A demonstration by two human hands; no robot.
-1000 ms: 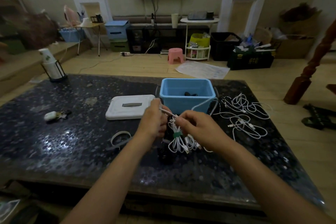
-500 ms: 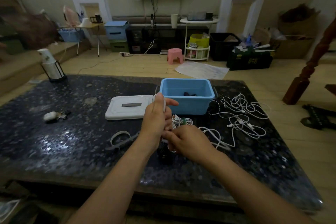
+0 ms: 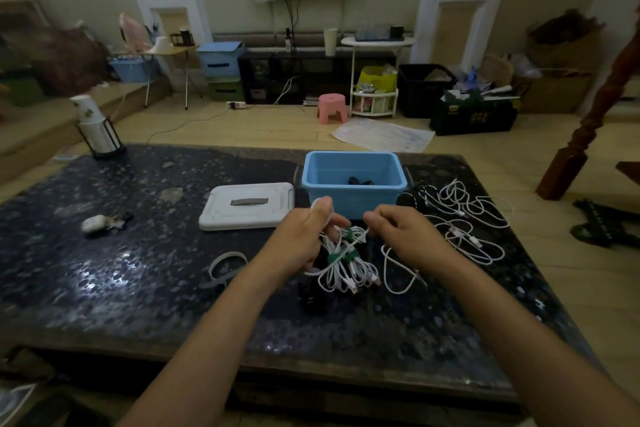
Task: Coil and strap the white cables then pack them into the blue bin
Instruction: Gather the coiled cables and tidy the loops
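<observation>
Step in hand: coiling. Strapping and packing not yet done for this cable.

Layout on the desk (image 3: 104,288), left to right:

- Near the left edge: small white earbud case (image 3: 94,222), not involved.
- Left of centre, toward the near edge: loose grey strap (image 3: 223,265), lying flat, free for use.
- Centre, toward the far edge: white lid (image 3: 246,206), off the bin, just beside its left wall.
- Left hand (image 3: 300,241): fingers curled, thumb up, gripping the started loops of the white cable (image 3: 360,236).
- Just below the hands: strapped bundles (image 3: 341,270) with green ties, resting on the desk, not yet in the bin.
- Far edge, centre: blue bin (image 3: 354,203), open, holding only a small dark item.
- Right hand (image 3: 401,236): fingers closed in a pinch on the same cable, feeding its free length, which trails in a loop to the near right.
- Toward the right edge: loose white cables (image 3: 467,218), tangled, uncoiled.

Next move, as a judgement: draw the trailing length across, lay a further loop into the left grip, keep loops equal. Avoid snagging the strapped bundles beneath. Then apply a strap.
</observation>
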